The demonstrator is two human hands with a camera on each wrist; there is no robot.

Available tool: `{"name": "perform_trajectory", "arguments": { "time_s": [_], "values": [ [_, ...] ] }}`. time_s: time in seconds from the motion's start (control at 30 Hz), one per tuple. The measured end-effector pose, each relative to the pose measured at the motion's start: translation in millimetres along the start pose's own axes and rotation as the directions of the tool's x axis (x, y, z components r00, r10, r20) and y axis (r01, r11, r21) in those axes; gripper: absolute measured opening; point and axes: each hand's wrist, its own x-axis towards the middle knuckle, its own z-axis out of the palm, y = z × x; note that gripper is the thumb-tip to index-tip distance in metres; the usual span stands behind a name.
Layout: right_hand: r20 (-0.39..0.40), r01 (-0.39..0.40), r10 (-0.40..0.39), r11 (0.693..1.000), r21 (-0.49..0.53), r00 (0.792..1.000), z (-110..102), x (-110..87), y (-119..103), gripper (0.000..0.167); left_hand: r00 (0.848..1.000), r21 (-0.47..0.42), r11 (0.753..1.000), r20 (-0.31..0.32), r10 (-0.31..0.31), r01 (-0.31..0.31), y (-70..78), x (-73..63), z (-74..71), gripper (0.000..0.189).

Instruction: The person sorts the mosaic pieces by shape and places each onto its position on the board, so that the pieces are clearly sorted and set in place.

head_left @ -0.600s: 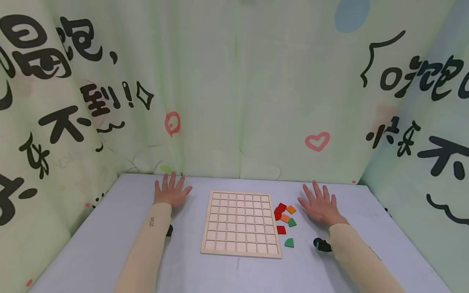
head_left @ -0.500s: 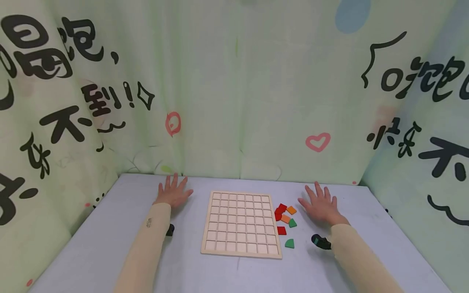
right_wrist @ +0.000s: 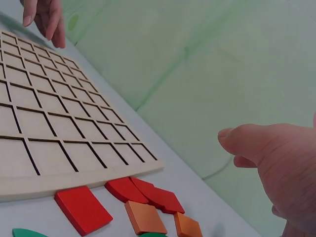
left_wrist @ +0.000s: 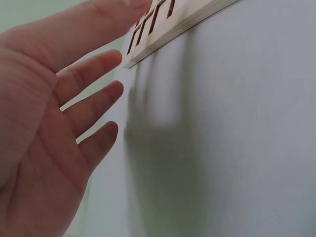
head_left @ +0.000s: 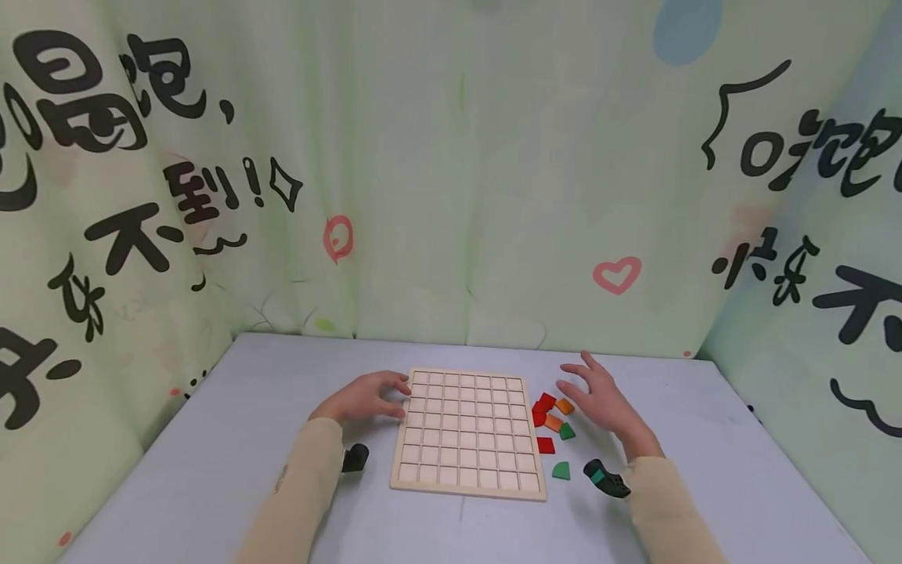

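A pale wooden grid board [head_left: 467,495] with square recesses lies on the table. My left hand [head_left: 362,397] is at its upper left edge, fingers loosely bent and holding nothing. In the left wrist view the left fingers [left_wrist: 98,101] are spread near the board's corner, with their shadow on the table. Right of the board my right hand [head_left: 599,398] hovers beside the small flat pieces, fingers relaxed and apart, nothing in them. Nearest to it are an orange square [head_left: 564,406], a green piece [head_left: 567,431] and several red pieces [right_wrist: 83,210].
Another orange square [right_wrist: 144,217] lies among the red pieces, and a green quarter-round piece [head_left: 561,471] sits nearer the front. A white table [head_left: 211,470] carries everything. Printed curtains [head_left: 465,196] enclose its back and sides. Dark wrist devices [head_left: 606,479] hang under both forearms.
Both hands have left their flat, spread pose on the table. The left hand has turned and moved right to the board's edge; the right has shifted slightly left, toward the pieces.
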Motion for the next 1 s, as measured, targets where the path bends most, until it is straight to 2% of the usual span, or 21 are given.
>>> {"name": "perform_trajectory", "arguments": {
  "time_s": [0.23, 0.37, 0.5, 0.8, 1.0],
  "values": [
    [-0.045, 0.009, -0.007, 0.999, 0.033, 0.999, 1, -10.5, -2, 0.049, 0.999, -0.023, 0.999, -0.029, 0.034, -0.035, -3.9, -5.3, 12.9, 0.030],
    [-0.064, 0.010, -0.005, 0.997, 0.073, 0.998, 4, -13.7, 3, 0.047, 0.998, -0.016, 0.999, -0.057, 0.031, -0.032, -4.7, -7.9, 18.1, 0.033],
    [-0.065, 0.004, 0.002, 0.996, 0.090, 0.998, 9, -13.7, 8, 0.045, 0.998, -0.017, 1.000, -0.067, 0.023, -0.024, -4.9, -10.9, 19.7, 0.037],
    [-0.055, -0.029, 0.032, 0.998, 0.057, 0.998, 17, -15.1, 11, 0.040, 0.997, -0.018, 0.999, -0.079, 0.025, -0.026, -9.4, -13.4, 20.3, 0.041],
    [-0.048, -0.054, 0.056, 0.997, 0.048, 0.997, 20, -14.9, 13, 0.040, 0.996, -0.023, 0.999, -0.075, 0.042, -0.044, -10.7, -12.3, 20.5, 0.041]
  ]
}}
